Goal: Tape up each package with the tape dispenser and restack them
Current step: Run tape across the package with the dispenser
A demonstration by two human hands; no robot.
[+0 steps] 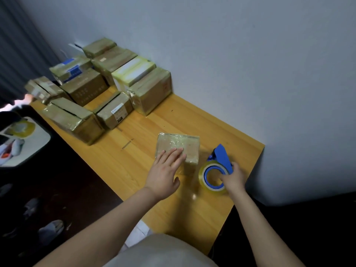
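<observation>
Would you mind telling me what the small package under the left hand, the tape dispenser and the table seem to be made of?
Small package: brown cardboard, glossy and wrinkled, so apparently wrapped in clear tape. Tape dispenser: matte blue, probably plastic, carrying a translucent yellowish tape roll. Table: light wood or wood veneer, with visible grain lines and a mild sheen.

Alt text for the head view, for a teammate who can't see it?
The left hand presses flat on a small package on a wooden table while the right hand grips a blue tape dispenser beside it. Taped boxes sit grouped at the far end.
</observation>
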